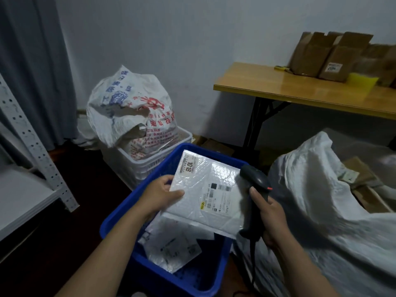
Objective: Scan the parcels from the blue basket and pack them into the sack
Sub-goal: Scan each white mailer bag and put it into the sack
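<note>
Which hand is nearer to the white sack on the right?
Right. The right hand, holding the scanner, is beside the sack; the left hand grips the parcel over the blue basket.

Left grip (159,195) and right grip (271,213) curled (forearms outstretched).

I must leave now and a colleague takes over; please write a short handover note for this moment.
Left hand grips the white parcel by its edge, above the blue basket.
Right hand holds the scanner, pointed at the label.
Done: brown parcels seem to lie in the open white sack at right.
Left: scan and pack this parcel; more parcels wait in the basket.
</note>
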